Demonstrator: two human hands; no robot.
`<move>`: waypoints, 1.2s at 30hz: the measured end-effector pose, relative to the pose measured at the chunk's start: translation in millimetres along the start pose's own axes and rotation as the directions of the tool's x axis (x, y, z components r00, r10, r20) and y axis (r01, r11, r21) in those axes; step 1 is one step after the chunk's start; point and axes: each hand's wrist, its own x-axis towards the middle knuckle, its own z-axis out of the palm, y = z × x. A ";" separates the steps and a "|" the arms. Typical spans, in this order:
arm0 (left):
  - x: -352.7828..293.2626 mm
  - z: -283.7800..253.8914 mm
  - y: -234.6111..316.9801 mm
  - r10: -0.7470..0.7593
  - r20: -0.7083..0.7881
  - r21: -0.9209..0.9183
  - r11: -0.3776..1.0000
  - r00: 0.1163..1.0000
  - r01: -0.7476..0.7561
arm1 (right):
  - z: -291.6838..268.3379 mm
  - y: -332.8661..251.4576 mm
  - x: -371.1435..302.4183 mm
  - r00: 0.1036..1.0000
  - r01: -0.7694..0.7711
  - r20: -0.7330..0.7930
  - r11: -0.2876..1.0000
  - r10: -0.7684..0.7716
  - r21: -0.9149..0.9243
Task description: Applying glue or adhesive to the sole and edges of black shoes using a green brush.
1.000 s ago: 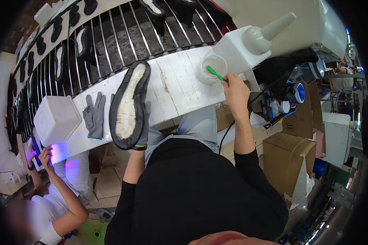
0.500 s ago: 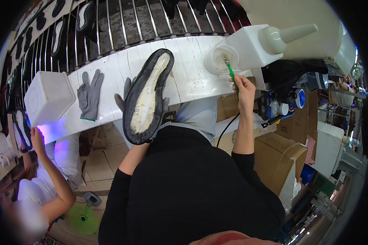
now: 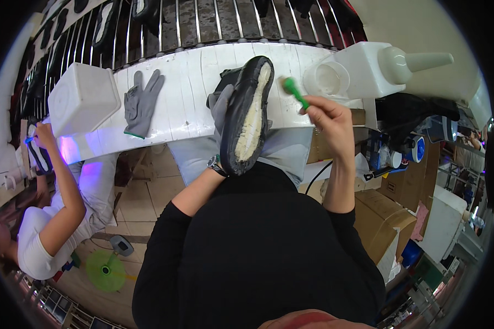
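My left hand (image 3: 220, 111), in a grey glove, grips a black shoe upper (image 3: 228, 148) by its side. The shoe's underside faces up, showing a long cream-coloured middle strip inside the black border. My bare right hand (image 3: 331, 118) pinches a small green-handled brush (image 3: 296, 93), its head blurred, just right of the shoe and apart from it. Beside the brush stands a clear round cup (image 3: 340, 79) with a pale, wet-looking bottom. Against the cup lies a white squeeze bottle (image 3: 362, 68) with a long nozzle.
A grey glove (image 3: 140, 104) lies on the white bench (image 3: 186, 82), near an upturned white container (image 3: 82, 98). Metal rollers (image 3: 217, 24) run along the bench's far side, carrying black shoes. At left, another person's arm (image 3: 68, 186) works on a shoe. Cardboard boxes (image 3: 381, 216) stand at right.
My right hand has lifted the brush out of the cup and brought it left toward the shoe. My left hand has turned the shoe more upright. The whole view has shifted slightly.
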 end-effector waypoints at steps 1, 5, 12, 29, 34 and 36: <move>0.5 -18.6 -13.4 0.059 0.033 0.130 0.989 0.998 -0.063 | 13.9 -6.8 -6.0 0.998 0.025 0.065 0.998 -0.021 -0.054; -2.0 -51.4 -42.7 0.179 0.176 0.468 0.850 0.968 -0.243 | 35.6 -13.9 -27.9 0.987 0.117 0.138 0.963 -0.085 -0.242; -5.0 -39.8 -32.4 0.350 0.206 0.545 0.734 0.914 -0.404 | 50.2 -9.7 -33.0 0.932 0.358 0.164 0.892 -0.323 -0.278; 11.8 -0.2 1.8 0.778 0.452 0.626 0.071 0.436 -0.777 | 31.3 28.9 35.0 0.951 0.162 -0.142 0.832 -0.276 -0.531; 9.8 4.5 3.2 0.765 0.440 0.614 0.126 0.470 -0.779 | 21.1 37.3 57.0 0.902 0.170 -0.214 0.765 -0.374 -0.621; 7.9 -0.5 -2.3 0.740 0.387 0.615 0.238 0.550 -0.752 | 24.6 37.2 55.6 0.912 0.192 -0.186 0.783 -0.365 -0.591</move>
